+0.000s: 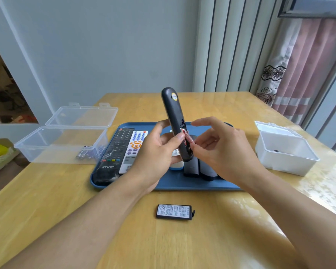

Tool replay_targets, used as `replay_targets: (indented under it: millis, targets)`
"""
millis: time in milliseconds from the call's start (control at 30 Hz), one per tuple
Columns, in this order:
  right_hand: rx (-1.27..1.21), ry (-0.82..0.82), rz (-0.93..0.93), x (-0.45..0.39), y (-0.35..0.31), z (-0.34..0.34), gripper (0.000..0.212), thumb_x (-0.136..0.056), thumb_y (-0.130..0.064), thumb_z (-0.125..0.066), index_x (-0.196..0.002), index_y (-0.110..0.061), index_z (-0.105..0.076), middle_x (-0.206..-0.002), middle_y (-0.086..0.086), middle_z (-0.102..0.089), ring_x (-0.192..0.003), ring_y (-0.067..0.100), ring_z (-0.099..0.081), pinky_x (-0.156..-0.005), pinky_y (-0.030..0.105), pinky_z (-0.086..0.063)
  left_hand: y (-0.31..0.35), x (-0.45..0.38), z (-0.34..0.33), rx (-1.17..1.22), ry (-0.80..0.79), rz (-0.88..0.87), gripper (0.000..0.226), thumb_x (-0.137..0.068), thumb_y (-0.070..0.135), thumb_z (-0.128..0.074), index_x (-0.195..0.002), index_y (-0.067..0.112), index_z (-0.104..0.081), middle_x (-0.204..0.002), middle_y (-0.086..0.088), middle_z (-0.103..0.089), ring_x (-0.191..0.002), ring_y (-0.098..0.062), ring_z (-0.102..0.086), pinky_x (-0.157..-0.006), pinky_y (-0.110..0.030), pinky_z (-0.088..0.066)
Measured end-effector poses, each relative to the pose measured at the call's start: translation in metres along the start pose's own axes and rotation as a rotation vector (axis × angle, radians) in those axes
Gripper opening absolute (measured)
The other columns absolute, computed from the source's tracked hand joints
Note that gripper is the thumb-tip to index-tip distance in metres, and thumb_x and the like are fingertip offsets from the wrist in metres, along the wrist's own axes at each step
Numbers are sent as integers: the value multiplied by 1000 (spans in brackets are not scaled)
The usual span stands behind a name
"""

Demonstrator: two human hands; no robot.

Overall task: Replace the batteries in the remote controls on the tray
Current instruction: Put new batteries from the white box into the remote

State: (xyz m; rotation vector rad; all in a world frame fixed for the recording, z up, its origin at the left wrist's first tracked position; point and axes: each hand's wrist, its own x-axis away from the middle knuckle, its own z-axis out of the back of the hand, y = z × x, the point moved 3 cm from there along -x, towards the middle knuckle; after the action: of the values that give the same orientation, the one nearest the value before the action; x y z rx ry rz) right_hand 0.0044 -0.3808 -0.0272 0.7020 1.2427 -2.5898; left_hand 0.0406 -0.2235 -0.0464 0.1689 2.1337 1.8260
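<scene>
Now, clear box [60, 140]: I'm seeing batteries [87, 153] lying inside.
Grip: left hand [153, 152] clasping black remote [176, 123]; right hand [219, 146] pinching its red battery [188, 138].
Table [124, 220]: bearing blue tray [182, 183].

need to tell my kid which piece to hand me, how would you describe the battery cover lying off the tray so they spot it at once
Start at the blue tray of remotes on the wooden table, then look at the bare tabletop in front of it, nearer the person. The battery cover lies there alone: a small flat black rectangle with a white printed label and a clip at its right end.
</scene>
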Motion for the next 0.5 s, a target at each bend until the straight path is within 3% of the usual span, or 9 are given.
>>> replay_targets:
  millis: [100,167,267,333,433,500]
  targets:
    - [-16,-112,-90,-3,4,-4,52,-82,-16,-72,-129,-33,-60,-77,-11,-72,-72,2,-67,-77,22,-53,-1,-1,0,-19,44,-14,27,-106,11,-51,-133,14,-52,-104,-13,-75,-94,-19,-74,-81,-41,-63]
    - [-68,-179,-128,-5,5,-5,49,-87,-15,-69,-132,-33,-61,-76,-11,-70,-69,4,-64,-76,24,-52,0,-3,4,42,119,11,25,-106,7,-48,-130,11,-53,-111,-18,-73,-100,-27,-73,-81,-44,-63]
    - [-190,-213,-154,-4,2,-3,31,-92,-18,-68,-116,-36,-71,-71,-8,-66,-64,6,-58,-64,19,-45,0,-6,13,127,205,73,23,-102,3,-50,-124,7,-55,-118,-21,-71,-110,-36,-70,-87,-55,-60]
    - [-304,-201,-179,-4,-1,-2,21,-91,-16,-70,-102,-33,-77,-79,1,-71,-68,8,-61,-67,20,-47,1,-8,15,133,209,84,24,-100,2,-52,-124,5,-54,-119,-20,-71,-110,-35,-70,-90,-57,-58]
    - [-484,-140,-256,-6,2,-1,10,-85,-8,-76,-89,-18,-73,-79,7,-73,-66,9,-63,-62,22,-49,0,-7,14,114,190,68,28,-98,-3,-55,-125,5,-53,-111,-12,-76,-104,-29,-73,-84,-50,-62]
    - [-528,-104,-270,-7,4,0,16,-84,-6,-77,-91,-12,-65,-74,4,-72,-61,10,-63,-60,22,-48,0,-6,13,115,175,59,30,-97,-4,-57,-125,5,-53,-107,-8,-77,-101,-28,-74,-78,-46,-63]
